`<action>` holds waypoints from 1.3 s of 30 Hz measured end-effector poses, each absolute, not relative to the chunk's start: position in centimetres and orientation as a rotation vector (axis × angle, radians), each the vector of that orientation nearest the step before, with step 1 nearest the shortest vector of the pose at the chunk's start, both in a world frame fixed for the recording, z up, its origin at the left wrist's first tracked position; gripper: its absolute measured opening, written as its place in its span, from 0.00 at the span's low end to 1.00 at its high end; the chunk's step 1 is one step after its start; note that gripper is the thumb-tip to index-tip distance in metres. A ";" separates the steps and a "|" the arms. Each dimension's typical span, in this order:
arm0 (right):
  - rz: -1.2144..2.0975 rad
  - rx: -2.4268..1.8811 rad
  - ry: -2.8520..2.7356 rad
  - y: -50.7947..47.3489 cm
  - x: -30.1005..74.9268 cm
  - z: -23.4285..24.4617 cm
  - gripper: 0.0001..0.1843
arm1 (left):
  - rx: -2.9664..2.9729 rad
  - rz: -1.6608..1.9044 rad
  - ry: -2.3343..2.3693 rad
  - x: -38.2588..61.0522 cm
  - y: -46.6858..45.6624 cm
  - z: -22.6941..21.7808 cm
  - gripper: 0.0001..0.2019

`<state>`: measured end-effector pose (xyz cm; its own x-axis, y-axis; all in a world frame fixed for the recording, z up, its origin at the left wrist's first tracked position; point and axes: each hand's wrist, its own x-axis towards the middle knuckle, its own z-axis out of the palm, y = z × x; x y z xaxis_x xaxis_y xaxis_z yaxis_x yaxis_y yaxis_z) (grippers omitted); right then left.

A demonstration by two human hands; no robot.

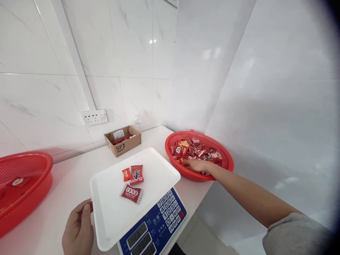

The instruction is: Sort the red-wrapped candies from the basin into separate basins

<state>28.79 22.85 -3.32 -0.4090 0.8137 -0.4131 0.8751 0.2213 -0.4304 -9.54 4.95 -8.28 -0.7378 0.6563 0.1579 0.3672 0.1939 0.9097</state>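
A white electronic scale with a flat white tray [111, 212] stands in front of me. Two red packets [136, 175] [126, 174] and a dark red candy packet [131, 193] lie on the tray. My left hand [78, 228] is closed at the tray's left edge, with a bit of a small red packet [91, 206] showing at the fingertips. My right hand [195, 165] reaches into a red plastic basket [230, 164] on the right, among many wrapped candies [198, 150]. Its fingertips are partly hidden, so their grip is unclear.
The scale's blue keypad panel [159, 226] faces me. Behind the tray sits an open cardboard box [127, 144] with red packets inside. Another red basket [32, 198] stands at the left edge. Tiled wall with a power socket [95, 117] backs the white table [65, 186].
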 end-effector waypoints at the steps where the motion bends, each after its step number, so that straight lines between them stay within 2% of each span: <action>1: -0.943 1.662 2.381 22.8 28.7 -3.4 0.15 | 0.980 1.558 2.208 -9.6 5.0 -8.3 0.15; 12: -1.069 1.642 2.394 22.4 28.7 -2.9 0.11 | 0.949 1.541 2.192 -9.6 4.9 -8.2 0.16; 15: -1.002 1.765 2.429 22.5 28.5 -2.8 0.05 | 0.949 1.542 2.212 -9.5 4.9 -8.1 0.15; 23: -0.683 2.156 2.761 22.4 26.8 -0.5 0.11 | 0.948 1.575 2.171 -9.8 5.0 -8.8 0.16; 26: -0.724 2.056 2.942 20.8 24.2 0.5 0.11 | 0.944 1.597 2.155 -9.7 5.0 -8.8 0.16; 32: -0.990 1.544 3.080 17.9 18.5 0.1 0.08 | 0.942 1.632 2.124 -9.3 5.0 -8.3 0.16; 39: -1.003 1.423 3.094 17.5 16.1 -1.4 0.17 | 0.910 1.648 2.069 -9.2 5.0 -8.1 0.15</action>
<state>16.07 17.54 -1.41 -0.6097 0.7821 0.1290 0.5577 0.5388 -0.6314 -9.25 4.98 -8.11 -0.7357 0.6661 0.1226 0.2683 0.1204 0.9558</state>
